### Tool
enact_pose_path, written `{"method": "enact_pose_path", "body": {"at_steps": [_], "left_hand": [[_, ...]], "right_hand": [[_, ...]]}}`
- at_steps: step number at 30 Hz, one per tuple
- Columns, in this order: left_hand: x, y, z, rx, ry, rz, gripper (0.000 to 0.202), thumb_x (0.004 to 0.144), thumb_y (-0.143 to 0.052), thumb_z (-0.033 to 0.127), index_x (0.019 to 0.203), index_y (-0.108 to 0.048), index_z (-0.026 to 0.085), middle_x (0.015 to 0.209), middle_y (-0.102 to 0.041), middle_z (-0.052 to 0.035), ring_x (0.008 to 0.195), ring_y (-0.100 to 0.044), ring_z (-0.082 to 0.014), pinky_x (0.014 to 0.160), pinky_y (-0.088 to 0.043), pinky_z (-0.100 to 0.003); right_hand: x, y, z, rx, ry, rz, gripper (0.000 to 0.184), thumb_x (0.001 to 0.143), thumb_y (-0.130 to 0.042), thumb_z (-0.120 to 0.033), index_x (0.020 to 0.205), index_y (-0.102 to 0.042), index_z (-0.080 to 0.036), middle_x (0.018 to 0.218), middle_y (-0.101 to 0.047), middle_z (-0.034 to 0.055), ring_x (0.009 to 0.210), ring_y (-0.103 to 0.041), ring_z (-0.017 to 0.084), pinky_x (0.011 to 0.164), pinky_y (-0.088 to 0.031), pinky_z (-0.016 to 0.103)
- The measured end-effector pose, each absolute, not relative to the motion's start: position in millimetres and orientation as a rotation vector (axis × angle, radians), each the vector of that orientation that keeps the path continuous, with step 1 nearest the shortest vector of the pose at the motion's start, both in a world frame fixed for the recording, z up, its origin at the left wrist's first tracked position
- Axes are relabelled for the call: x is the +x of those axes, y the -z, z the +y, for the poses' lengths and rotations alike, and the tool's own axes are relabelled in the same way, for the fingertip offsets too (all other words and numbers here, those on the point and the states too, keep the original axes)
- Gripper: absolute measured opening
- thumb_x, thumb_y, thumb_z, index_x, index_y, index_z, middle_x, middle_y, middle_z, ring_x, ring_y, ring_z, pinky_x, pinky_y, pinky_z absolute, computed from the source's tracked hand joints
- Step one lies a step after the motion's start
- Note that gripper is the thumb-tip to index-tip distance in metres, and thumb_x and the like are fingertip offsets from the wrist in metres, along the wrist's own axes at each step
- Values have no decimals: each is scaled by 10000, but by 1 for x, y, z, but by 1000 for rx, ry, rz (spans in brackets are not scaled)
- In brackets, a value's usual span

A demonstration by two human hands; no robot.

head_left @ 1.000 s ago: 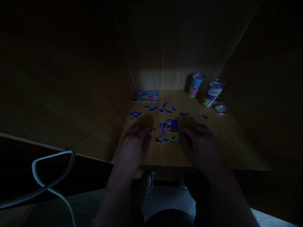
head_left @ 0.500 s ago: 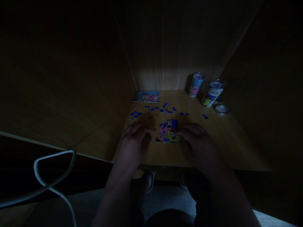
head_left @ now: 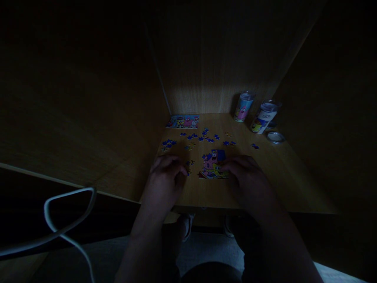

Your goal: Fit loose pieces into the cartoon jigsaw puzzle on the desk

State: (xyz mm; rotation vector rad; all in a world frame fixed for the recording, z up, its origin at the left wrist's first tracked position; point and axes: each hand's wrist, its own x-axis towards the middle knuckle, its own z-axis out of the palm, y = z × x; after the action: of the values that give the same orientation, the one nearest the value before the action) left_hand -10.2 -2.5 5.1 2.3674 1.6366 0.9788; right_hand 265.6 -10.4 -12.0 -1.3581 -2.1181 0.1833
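Note:
A partly joined jigsaw puzzle (head_left: 212, 165) with pink and yellow cartoon figures lies near the front of the wooden surface. At its right edge my right hand (head_left: 246, 173) has thumb and fingers closed in a pinch on the puzzle; its lower fingers are in shadow. My left hand (head_left: 166, 177) is left of the puzzle, apart from it. Its fingers are curled in, with a fingertip beside a small loose jigsaw piece (head_left: 189, 173); whatever they grip is hidden in the dark. Another loose piece (head_left: 192, 162) lies just above.
Blue jigsaw pieces (head_left: 169, 143) and several more (head_left: 210, 140) are scattered behind the puzzle. A picture card (head_left: 183, 121) lies at the back left. Two clear-topped canisters (head_left: 244, 108) stand back right, near a round lid (head_left: 276, 137). A white cable (head_left: 63, 232) loops at lower left.
The joined puzzle has shifted slightly right, with my right hand at its edge. My left fingertips have drawn back left and down from the upper loose piece, which now shows more fully.

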Motion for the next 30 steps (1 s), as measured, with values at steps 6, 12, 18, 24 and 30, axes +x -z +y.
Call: {"method": "enact_pose_path", "body": {"at_steps": [6,12,18,24,30], "left_hand": [[-8,-8,-4,2421,-957,1432,272,978,-634,68,955,-803,279,1163,-788,-31,1127,-699,-252,1005,-571,-448],[-7,-7,-3,2442,-919,1462,156,1024,-714,179,1125,-790,271,1234,-764,-54,1187,-685,-267,1049,-560,-476],[-8,-6,-2,2463,-844,1476,68,999,-788,233,1056,-775,268,1265,-745,-63,1217,-670,-290,1053,-550,-501],[-10,-8,-1,2406,-821,1481,125,944,-836,197,1013,-753,260,1240,-754,-50,1182,-683,-284,1042,-538,-486],[-12,-8,-3,2109,-949,1474,57,1005,-727,214,964,-725,253,990,-786,-14,949,-741,-220,862,-589,-369]], "right_hand": [[265,12,-10,-1386,-160,-2125,317,955,-560,-40,1088,-772,-234,1201,-781,98,1170,-661,311,1046,-564,506],[265,13,-10,-1388,-171,-2114,262,983,-574,-93,1075,-765,-247,1160,-772,94,1144,-662,313,1005,-567,508],[264,12,-10,-1387,-173,-2108,249,985,-577,-91,1074,-754,-242,1163,-770,97,1136,-658,310,1007,-564,496],[264,12,-10,-1398,-168,-2118,225,1002,-582,-118,1072,-755,-243,1179,-771,99,1138,-668,318,998,-573,507],[264,12,-11,-1400,-169,-2122,221,1004,-596,-115,1101,-758,-230,1189,-774,99,1154,-676,316,1028,-571,505]]}}
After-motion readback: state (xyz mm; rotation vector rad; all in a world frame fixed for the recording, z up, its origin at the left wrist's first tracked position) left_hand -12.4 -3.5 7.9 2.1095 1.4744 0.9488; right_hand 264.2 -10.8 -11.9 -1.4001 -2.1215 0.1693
